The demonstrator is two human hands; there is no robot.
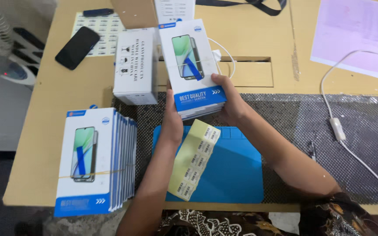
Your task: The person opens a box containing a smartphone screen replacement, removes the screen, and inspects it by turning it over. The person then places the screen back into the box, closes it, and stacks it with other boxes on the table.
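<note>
A banded stack of screen-protector boxes (192, 65) is gripped by both the left hand (172, 122) and right hand (227, 102) above the blue mat (235, 170), near the white carton (135, 65); left fingers are hidden behind the stack

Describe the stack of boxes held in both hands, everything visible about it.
The held stack of boxes is a few flat white cardboard packs with blue bottom bands, the top face picturing a phone, a thin band running across it. It tilts away from the wearer above the blue mat. The left hand grips its lower left edge, the right hand its lower right corner.
</note>
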